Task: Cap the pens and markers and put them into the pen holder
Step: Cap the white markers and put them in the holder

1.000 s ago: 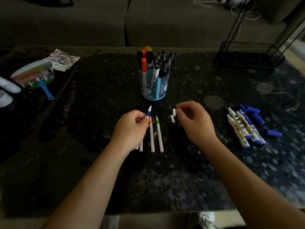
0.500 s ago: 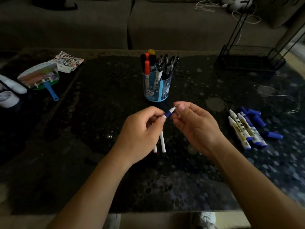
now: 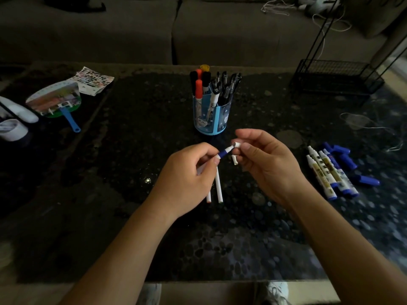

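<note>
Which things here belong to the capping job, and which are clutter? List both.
Job: blue-tipped white pen, small white cap, blue plastic pen holder, two thin white pens, white blue-ended markers, loose blue caps.
Clutter: blue-handled paper fan, black wire rack, printed paper sheet.

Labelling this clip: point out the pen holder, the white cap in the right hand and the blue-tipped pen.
pen holder (image 3: pixel 212 119): head view, its blue wall.
white cap (image 3: pixel 237 144): head view, its side.
blue-tipped pen (image 3: pixel 223 153): head view, its blue collar.
</note>
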